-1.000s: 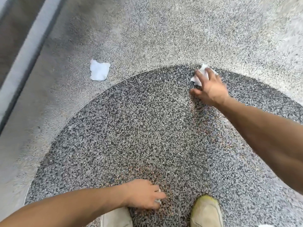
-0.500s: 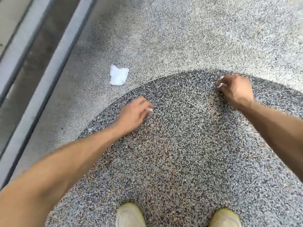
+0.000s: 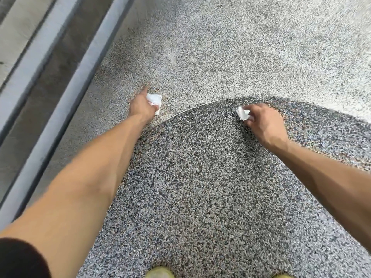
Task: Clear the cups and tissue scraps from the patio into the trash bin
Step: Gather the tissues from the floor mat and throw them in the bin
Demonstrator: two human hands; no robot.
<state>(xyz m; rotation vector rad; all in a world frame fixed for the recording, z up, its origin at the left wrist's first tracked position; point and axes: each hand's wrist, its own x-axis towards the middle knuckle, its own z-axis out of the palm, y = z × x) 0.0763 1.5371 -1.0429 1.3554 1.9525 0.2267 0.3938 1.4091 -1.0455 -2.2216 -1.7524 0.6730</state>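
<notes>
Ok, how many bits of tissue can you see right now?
2. One tissue scrap lies on the light paving under the left hand; another tissue scrap is pinched in the right hand. More may hide inside the left hand.

I count two crumpled white tissue scraps: one on the pale speckled pebble floor, one over the dark speckled pebble floor. That makes two floor zones, split by one thin curved metal strip. Two bare hands show, left and right. Two yellowish shoe tips, one and another. Two grey raised kerb strips at the left.
</notes>
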